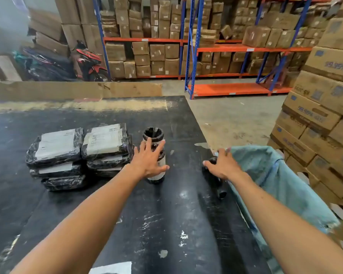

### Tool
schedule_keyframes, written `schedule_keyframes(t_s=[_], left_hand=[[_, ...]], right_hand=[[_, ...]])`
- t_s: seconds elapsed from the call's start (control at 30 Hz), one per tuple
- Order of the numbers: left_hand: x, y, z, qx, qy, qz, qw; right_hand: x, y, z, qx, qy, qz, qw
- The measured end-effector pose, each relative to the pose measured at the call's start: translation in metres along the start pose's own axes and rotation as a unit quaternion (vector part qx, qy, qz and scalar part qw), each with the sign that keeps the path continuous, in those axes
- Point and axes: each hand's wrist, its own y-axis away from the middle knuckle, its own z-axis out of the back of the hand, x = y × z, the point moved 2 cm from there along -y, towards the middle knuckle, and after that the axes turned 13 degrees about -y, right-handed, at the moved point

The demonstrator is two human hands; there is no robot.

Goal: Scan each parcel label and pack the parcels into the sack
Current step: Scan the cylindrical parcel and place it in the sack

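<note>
Sack (269,175), pale teal fabric, hangs at the right edge of the black table (166,214); its mouth faces away from the camera and its contents cannot be seen. 2 stacks of parcels (77,153), wrapped in black plastic with white labels on top, stand side by side on the left part of the table. The label print is too blurred to read. An upright tube parcel (153,135), black-wrapped with a white label band, stands just right of the stacks. The left hand (149,161) lies against it, fingers (160,146) spread, covering most of the label. The right hand (223,165), fingers spread, rests on a dark scanner (218,186) at the table edge beside the sack; most of the scanner is hidden. Cartons (321,107) stacked at right carry blue print that is not legible.
</note>
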Motion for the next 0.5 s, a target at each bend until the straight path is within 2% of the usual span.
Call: schedule_keyframes(t_s=[0.13,0.23,0.37,0.43,0.5], left_hand=[[-0.002,-0.009,-0.013,-0.002,-0.041,-0.004,0.999],[-0.006,-0.012,-0.017,-0.011,-0.076,-0.009,0.997],[0.002,-0.012,-0.009,0.021,-0.157,-0.021,0.987],[0.010,-0.010,-0.007,0.032,-0.193,-0.041,0.980],[0.017,-0.007,-0.003,0.041,-0.215,-0.062,0.974]], right_hand=[[-0.021,-0.006,-0.028,0.010,-0.043,-0.046,0.998],[-0.033,-0.016,-0.044,-0.017,-0.090,-0.037,0.995],[-0.044,-0.025,-0.045,-0.050,-0.162,-0.045,0.984],[-0.044,-0.025,-0.047,-0.049,-0.242,-0.061,0.967],[-0.037,-0.021,-0.050,-0.035,-0.361,-0.072,0.929]])
